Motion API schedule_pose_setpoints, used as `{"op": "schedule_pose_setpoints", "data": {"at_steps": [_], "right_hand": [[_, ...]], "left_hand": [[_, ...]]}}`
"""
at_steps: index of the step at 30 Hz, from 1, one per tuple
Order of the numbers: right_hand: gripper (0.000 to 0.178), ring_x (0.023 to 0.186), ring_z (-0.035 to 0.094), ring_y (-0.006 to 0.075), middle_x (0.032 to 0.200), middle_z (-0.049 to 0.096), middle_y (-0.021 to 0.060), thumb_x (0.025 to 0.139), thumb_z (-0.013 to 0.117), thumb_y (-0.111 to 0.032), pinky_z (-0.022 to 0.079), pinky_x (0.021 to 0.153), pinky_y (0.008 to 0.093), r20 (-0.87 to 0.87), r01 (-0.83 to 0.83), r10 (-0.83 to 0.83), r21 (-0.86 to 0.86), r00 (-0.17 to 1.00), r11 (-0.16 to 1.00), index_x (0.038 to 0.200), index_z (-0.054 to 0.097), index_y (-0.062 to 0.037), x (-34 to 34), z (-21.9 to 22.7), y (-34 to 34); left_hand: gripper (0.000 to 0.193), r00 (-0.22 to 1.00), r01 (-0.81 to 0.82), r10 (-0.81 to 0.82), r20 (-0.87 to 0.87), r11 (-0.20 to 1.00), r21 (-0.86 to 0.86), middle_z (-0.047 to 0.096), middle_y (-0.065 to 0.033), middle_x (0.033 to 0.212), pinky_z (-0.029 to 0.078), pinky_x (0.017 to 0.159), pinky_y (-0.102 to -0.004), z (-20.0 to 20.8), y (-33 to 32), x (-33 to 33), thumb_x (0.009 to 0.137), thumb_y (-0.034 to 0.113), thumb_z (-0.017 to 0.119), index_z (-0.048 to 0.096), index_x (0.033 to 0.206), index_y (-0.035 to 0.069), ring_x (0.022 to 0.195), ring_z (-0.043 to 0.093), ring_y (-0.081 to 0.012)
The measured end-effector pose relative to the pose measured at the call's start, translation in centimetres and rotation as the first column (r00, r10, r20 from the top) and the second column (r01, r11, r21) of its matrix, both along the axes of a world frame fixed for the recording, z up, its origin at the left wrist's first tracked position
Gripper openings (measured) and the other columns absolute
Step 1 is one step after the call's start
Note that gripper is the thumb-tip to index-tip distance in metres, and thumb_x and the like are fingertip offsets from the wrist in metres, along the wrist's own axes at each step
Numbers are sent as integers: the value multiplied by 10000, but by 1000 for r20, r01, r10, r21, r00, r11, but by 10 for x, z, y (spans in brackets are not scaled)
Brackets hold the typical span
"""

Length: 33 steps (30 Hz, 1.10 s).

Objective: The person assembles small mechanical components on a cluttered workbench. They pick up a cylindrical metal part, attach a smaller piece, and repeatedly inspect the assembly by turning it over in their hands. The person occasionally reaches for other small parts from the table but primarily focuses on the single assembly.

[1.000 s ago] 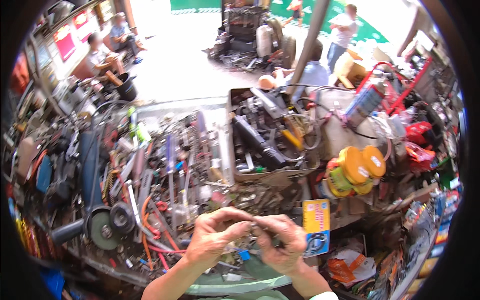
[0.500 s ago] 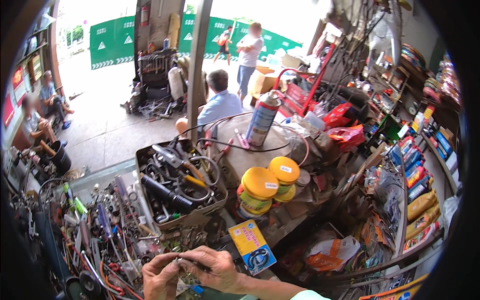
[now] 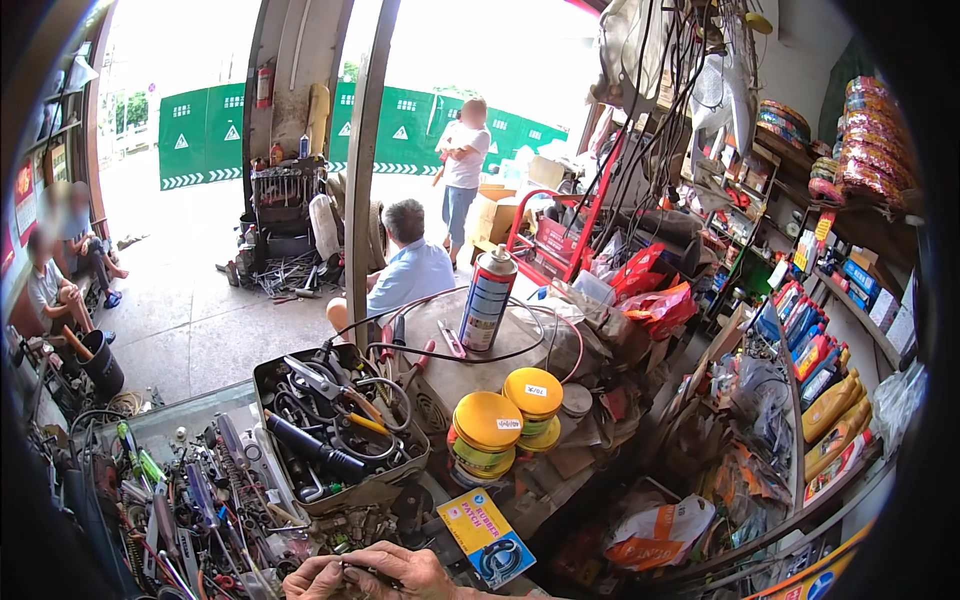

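Observation:
At the lower edge my left hand (image 3: 314, 579) and my right hand (image 3: 405, 572) meet, fingertips pinched together. Between them is something small and dark, too tiny to make out. Both hands are partly cut off by the picture's edge. Just right of my right hand lies a yellow and blue patch box (image 3: 486, 538). Beyond my hands stands an open metal tin (image 3: 345, 492), full of tools such as pliers (image 3: 314, 380) and a black cylinder (image 3: 315, 447). Loose wrenches, screwdrivers and small parts (image 3: 205, 500) spread to the left of my hands.
Yellow-lidded tubs (image 3: 487, 422) and a spray can (image 3: 488, 300) stand on the bench beyond the box. A thin black cable (image 3: 420, 348) loops there. Shelves with bottles (image 3: 835, 405) line the right. One person (image 3: 408, 262) sits beyond the post (image 3: 366, 170); others are farther off.
The view has tilted up and turned slightly, so my hands now sit lower in it. They keep pinching together. A walking figure outside is no longer plainly visible.

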State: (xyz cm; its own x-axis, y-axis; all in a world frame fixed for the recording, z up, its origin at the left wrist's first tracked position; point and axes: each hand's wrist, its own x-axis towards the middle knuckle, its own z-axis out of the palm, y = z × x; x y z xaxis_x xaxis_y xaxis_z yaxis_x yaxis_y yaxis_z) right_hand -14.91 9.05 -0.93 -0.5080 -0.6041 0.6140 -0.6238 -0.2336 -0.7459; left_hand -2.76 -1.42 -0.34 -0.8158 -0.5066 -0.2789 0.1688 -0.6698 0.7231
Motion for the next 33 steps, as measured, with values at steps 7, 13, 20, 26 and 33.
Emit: {"op": "schedule_pose_setpoints", "data": {"at_steps": [7, 13, 20, 26, 33], "right_hand": [[198, 729, 718, 339, 895, 701, 155, 918, 712, -90, 578, 607, 373, 41, -37, 36, 15, 999, 999, 1102, 706, -15, -2, 0, 2], [190, 723, 715, 339, 885, 704, 154, 920, 710, -87, 579, 606, 372, 23, -14, 14, 6, 1000, 1000, 1093, 711, -10, -1, 7, 3], [157, 710, 714, 318, 863, 708, 156, 901, 721, -70, 567, 606, 359, 40, 30, -28, -48, 999, 998, 1047, 726, -12, -4, 8, 2], [185, 727, 715, 318, 884, 718, 159, 887, 710, -43, 572, 619, 361, 34, 12, -9, -73, 999, 997, 1069, 729, -15, -5, 5, 2], [202, 762, 719, 332, 904, 727, 157, 892, 708, -70, 582, 634, 374, 2, 16, -16, -56, 1000, 998, 1087, 729, -18, -4, 9, 3]], "left_hand": [[200, 999, 14, -14, -37, 1000, -15, 729, -89, 919, 550, 681, -225, 2, 0, 0, 1010, 109, 602, 669, 1126, -39, 750, 694, -129], [209, 996, 36, -34, -78, 999, 20, 732, -94, 937, 551, 709, -236, 1, -2, 1, 1004, 128, 596, 670, 1106, -39, 785, 697, -131], [185, 999, -29, 29, -12, 998, 48, 728, -69, 946, 552, 719, -246, 2, -3, 1, 997, 138, 591, 677, 1077, -6, 799, 689, -133], [221, 999, -13, 14, -30, 999, 47, 733, -81, 999, 564, 768, -246, 12, 2, -4, 991, 90, 589, 665, 1163, -26, 843, 700, -134], [248, 997, 9, -4, -81, 998, 58, 723, -96, 1038, 574, 786, -262, 0, 0, -1, 972, 32, 610, 640, 1212, -21, 870, 701, -155]]}}
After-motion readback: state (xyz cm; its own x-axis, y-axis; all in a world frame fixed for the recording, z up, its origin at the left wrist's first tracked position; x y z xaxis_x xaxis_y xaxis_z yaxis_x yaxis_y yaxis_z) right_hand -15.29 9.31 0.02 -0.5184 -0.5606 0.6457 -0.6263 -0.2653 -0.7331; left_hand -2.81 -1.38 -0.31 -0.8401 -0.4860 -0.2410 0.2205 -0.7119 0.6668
